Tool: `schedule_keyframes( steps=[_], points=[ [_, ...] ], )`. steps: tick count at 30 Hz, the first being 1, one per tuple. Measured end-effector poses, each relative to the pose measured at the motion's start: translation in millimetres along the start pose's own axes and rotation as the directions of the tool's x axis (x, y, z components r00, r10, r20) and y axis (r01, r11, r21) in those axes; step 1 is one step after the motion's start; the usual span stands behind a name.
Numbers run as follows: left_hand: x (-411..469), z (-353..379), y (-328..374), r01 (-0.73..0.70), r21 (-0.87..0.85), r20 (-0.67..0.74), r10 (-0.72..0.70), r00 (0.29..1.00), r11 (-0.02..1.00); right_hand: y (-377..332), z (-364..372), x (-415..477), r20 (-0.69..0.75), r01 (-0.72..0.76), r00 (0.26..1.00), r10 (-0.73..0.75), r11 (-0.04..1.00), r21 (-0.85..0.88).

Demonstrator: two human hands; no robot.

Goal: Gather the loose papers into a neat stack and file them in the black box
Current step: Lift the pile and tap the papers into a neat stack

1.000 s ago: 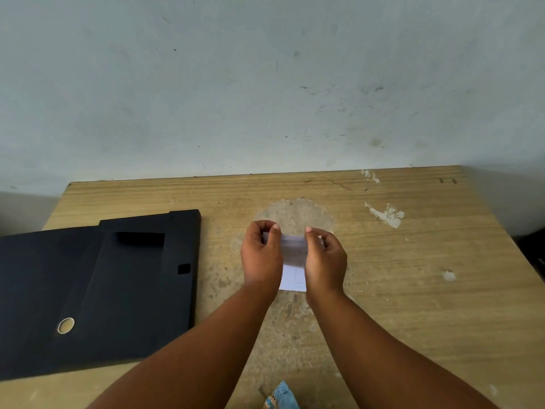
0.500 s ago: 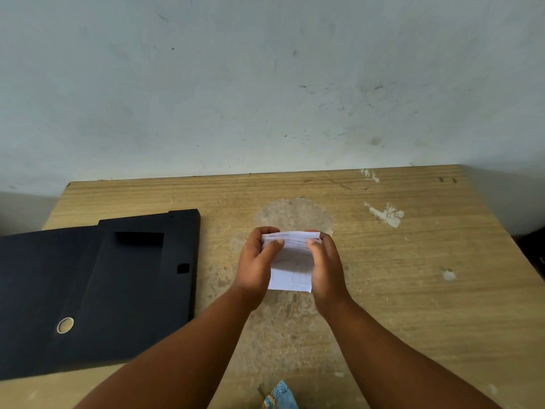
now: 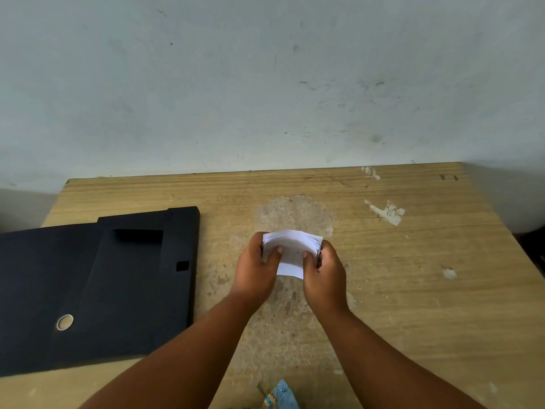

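A small stack of white papers [image 3: 292, 249] is held over the middle of the wooden table [image 3: 413, 290]. My left hand [image 3: 255, 268] grips its left edge with the thumb on top. My right hand [image 3: 327, 273] grips the right edge, where the sheet edges fan out a little. The stack bows upward between the hands. The black box [image 3: 97, 287] lies flat on the table's left side, with a rectangular cut-out near its top and a round metal hole near its lower left. It sits well left of both hands.
A pale wall stands behind the table's far edge. White paint chips [image 3: 386, 212] mark the table at the back right. A worn grey patch [image 3: 295, 214] lies just beyond the hands. A blue patterned scrap [image 3: 280, 397] shows at the bottom edge.
The papers have come up from behind my fingers and now show wider and more bowed, with my thumbs shifted onto the top sheet. The box has not moved.
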State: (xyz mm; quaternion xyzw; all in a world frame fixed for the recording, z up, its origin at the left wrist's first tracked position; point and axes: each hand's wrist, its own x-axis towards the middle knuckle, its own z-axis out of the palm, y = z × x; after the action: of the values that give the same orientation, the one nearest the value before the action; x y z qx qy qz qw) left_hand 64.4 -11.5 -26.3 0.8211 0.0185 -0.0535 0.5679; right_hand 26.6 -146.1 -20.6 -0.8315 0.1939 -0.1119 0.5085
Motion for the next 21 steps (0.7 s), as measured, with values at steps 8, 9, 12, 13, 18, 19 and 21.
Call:
schedule_keyframes(
  steps=[8,9,12,13,18,19,21],
  points=[
    [0,-3,-9,0.014,0.068,-0.031,-0.012,0.999,0.998,14,3,-1,0.032,-0.008,0.999,0.009,1.0,-0.023],
    [1,-3,-10,0.015,0.075,-0.023,-0.013,1.0,0.997,15,4,0,0.028,-0.008,1.0,0.008,1.0,-0.019],
    [0,-1,-14,0.053,0.091,0.06,-0.058,0.997,0.994,18,7,1,0.06,-0.08,0.995,0.08,0.997,-0.012],
    [-1,-1,-15,0.069,0.1,0.091,-0.078,0.993,0.993,20,8,2,0.069,-0.107,0.992,0.108,0.994,-0.02],
    [3,-5,-19,0.136,0.129,0.164,-0.156,0.974,0.982,19,-4,6,0.137,0.012,0.99,0.006,0.991,-0.134],
    [3,-7,-18,0.14,0.14,0.138,-0.159,0.978,0.98,16,-9,10,0.156,0.063,0.987,-0.036,0.983,-0.171],
    [0,-14,-12,0.074,0.209,0.026,-0.081,0.996,0.975,5,-21,20,0.224,0.19,0.966,-0.132,0.946,-0.261]
  ],
)
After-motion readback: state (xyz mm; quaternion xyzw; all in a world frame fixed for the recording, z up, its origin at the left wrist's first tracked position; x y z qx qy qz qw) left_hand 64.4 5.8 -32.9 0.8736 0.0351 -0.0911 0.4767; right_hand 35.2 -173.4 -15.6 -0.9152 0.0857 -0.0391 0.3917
